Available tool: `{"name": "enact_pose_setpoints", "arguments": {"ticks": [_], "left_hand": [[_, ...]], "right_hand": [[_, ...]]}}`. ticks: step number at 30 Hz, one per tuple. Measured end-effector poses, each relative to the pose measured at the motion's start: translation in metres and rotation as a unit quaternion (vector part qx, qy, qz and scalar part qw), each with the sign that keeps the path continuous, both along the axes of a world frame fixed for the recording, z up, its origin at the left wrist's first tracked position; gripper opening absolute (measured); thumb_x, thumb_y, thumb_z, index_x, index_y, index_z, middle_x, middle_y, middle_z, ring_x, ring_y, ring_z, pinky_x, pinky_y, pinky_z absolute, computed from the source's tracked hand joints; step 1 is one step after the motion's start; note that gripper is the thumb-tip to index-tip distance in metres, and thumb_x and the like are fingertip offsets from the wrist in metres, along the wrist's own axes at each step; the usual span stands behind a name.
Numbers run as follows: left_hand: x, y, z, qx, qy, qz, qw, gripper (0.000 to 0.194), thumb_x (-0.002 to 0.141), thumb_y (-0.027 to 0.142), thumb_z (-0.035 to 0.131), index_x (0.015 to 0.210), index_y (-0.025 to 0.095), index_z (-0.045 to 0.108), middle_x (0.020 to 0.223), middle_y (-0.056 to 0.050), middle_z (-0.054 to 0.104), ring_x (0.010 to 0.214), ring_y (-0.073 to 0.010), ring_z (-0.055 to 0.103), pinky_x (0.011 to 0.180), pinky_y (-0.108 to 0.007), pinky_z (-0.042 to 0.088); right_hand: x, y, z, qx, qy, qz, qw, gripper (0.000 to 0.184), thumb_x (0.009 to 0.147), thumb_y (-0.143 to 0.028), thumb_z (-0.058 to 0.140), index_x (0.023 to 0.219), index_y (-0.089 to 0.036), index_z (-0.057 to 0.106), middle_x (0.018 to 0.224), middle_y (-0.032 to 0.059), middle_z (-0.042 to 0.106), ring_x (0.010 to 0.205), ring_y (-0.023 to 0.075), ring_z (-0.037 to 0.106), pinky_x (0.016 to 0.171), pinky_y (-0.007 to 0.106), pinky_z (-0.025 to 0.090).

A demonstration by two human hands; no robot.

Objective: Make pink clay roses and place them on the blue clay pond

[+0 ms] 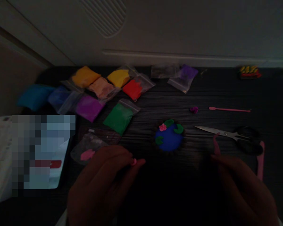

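Between the fingertips of my left hand (103, 179) is a small piece of pink clay (134, 162). My right hand (242, 185) pinches a pink modelling tool (216, 145) with a curved tip pointing up. Ahead of the hands, on the dark table, lies a round clay pond (169, 140) with a blue middle and a dark scalloped rim. Green lily pads (178, 129) and a pink clay flower (162, 127) sit on it. An open bag of pink clay (87, 153) lies beside my left hand, partly behind it.
Scissors (226, 134) and a second pink tool (261, 160) lie at the right, with a thin pink stick (230, 109) beyond. Bags of coloured clay, including green clay (119, 117), spread across the left and back. A lit tablet (61, 163) is at far left. A wall (179, 34) rises behind.
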State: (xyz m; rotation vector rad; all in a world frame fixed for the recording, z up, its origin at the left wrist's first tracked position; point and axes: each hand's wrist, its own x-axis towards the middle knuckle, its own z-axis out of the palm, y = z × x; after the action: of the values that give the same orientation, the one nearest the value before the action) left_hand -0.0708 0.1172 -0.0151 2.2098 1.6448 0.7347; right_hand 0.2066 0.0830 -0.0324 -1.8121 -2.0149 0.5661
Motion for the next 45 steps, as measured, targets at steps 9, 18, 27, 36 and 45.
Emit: {"name": "enact_pose_setpoints", "arguments": {"ticks": [9, 18, 27, 36, 45], "left_hand": [[-0.0029, -0.0020, -0.0027, -0.003, 0.013, -0.004, 1.000, 0.019, 0.070, 0.020, 0.058, 0.090, 0.020, 0.055, 0.084, -0.001, 0.058, 0.081, -0.0143, 0.054, 0.075, -0.029, 0.041], [-0.0056, -0.0023, -0.0020, -0.034, 0.027, -0.029, 0.999, 0.012, 0.073, 0.019, 0.055, 0.085, 0.019, 0.057, 0.082, -0.002, 0.059, 0.081, -0.0132, 0.053, 0.077, -0.028, 0.040], [0.0004, 0.0029, 0.0005, 0.010, 0.019, -0.036, 0.999, 0.014, 0.065, 0.018, 0.064, 0.073, 0.017, 0.052, 0.070, 0.000, 0.056, 0.072, -0.0110, 0.051, 0.067, -0.025, 0.041], [-0.0016, 0.0019, -0.0009, 0.026, 0.025, -0.036, 0.999, 0.017, 0.063, 0.018, 0.066, 0.070, 0.018, 0.050, 0.068, 0.001, 0.054, 0.068, -0.0105, 0.052, 0.062, -0.025, 0.043], [-0.0011, 0.0008, -0.0011, -0.002, 0.019, -0.035, 0.999, 0.019, 0.061, 0.020, 0.067, 0.066, 0.019, 0.048, 0.063, 0.002, 0.052, 0.060, -0.0100, 0.050, 0.055, -0.026, 0.041]], "right_hand": [[-0.0011, 0.0000, 0.0002, -0.010, 0.007, -0.016, 1.000, 0.023, 0.081, -0.021, 0.042, 0.102, -0.023, 0.051, 0.095, 0.0017, 0.056, 0.085, 0.0119, 0.054, 0.071, 0.022, 0.041], [-0.0015, -0.0004, 0.0011, -0.018, 0.008, -0.027, 0.999, 0.024, 0.081, -0.022, 0.041, 0.103, -0.023, 0.051, 0.097, 0.0027, 0.057, 0.087, 0.0136, 0.055, 0.073, 0.024, 0.042], [-0.0016, -0.0023, 0.0012, -0.019, 0.023, -0.025, 0.999, 0.024, 0.081, -0.020, 0.042, 0.103, -0.024, 0.050, 0.097, 0.0012, 0.055, 0.087, 0.0116, 0.053, 0.074, 0.022, 0.040], [-0.0025, -0.0013, 0.0012, -0.024, 0.028, -0.025, 0.999, 0.024, 0.081, -0.022, 0.042, 0.103, -0.024, 0.050, 0.097, 0.0015, 0.055, 0.087, 0.0123, 0.053, 0.073, 0.023, 0.041], [0.0011, 0.0000, 0.0001, -0.006, 0.004, 0.000, 1.000, 0.025, 0.080, -0.020, 0.043, 0.104, -0.022, 0.050, 0.097, 0.0026, 0.056, 0.086, 0.0128, 0.055, 0.071, 0.022, 0.043]]}}
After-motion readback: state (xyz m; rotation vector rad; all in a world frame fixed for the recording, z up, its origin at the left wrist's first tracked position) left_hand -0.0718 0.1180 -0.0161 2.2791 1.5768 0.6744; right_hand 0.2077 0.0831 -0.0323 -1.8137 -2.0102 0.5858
